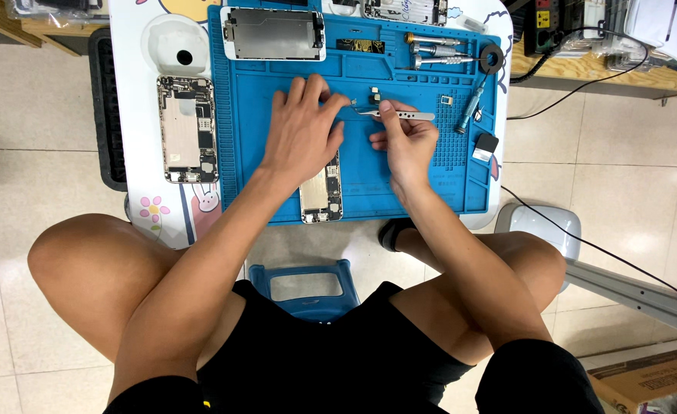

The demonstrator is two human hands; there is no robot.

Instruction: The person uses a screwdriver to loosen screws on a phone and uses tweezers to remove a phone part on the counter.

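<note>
My left hand (302, 130) lies flat on the blue repair mat (369, 180), fingers spread, resting on the top of an opened phone body (321, 192) whose lower half shows below my palm. My right hand (406, 139) pinches metal tweezers (409, 116), their tips pointing left toward my left fingertips and a small part (353, 100) there. A small dark component (374, 95) lies just above the tweezers.
A second opened phone frame (187, 129) lies left of the mat on the white table. A screen panel (273, 34) rests at the mat's top. Screwdrivers (438, 52), a tape roll (492, 58) and a blue-handled tool (471, 104) sit at the right. A blue stool (304, 287) is under me.
</note>
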